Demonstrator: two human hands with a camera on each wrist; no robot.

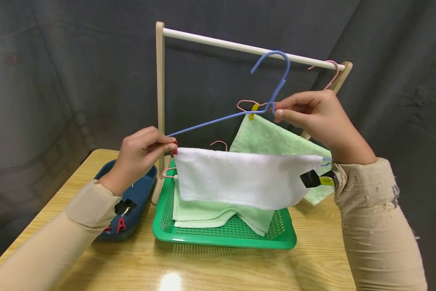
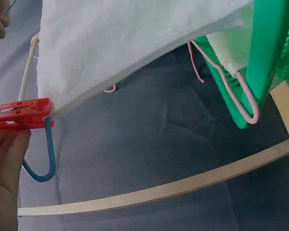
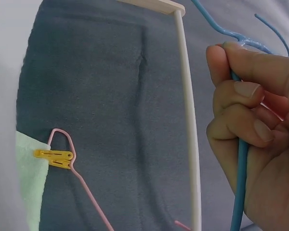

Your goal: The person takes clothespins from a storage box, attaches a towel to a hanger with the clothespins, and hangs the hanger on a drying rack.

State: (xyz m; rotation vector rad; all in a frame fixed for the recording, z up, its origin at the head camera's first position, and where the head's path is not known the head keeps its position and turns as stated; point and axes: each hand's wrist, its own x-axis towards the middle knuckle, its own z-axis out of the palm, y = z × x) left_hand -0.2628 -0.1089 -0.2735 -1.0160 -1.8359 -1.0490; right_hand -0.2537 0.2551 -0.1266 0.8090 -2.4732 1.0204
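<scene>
A white towel [image 1: 240, 178] hangs over the lower bar of a blue hanger [image 1: 221, 119], held above the green basket. My left hand [image 1: 139, 155] pinches a red clothespin [image 2: 23, 113] at the towel's left corner. In the left wrist view the clothespin sits across the towel edge and the hanger's bent end. My right hand [image 1: 321, 117] grips the hanger just below its hook, and in the right wrist view its fingers curl round the blue wire. The hook stands in front of the rack's rail, seemingly apart from it. My right forearm hides the hanger's right end.
Behind is a rack with a white rail [image 1: 218, 40], where a light green towel [image 1: 269, 133] hangs from a pink hanger with a yellow clothespin [image 1: 253, 112]. The green basket [image 1: 225, 241] holds folded green cloth [image 1: 203, 216]. A navy bin [image 1: 141, 206] at left contains clothespins [image 1: 121, 224].
</scene>
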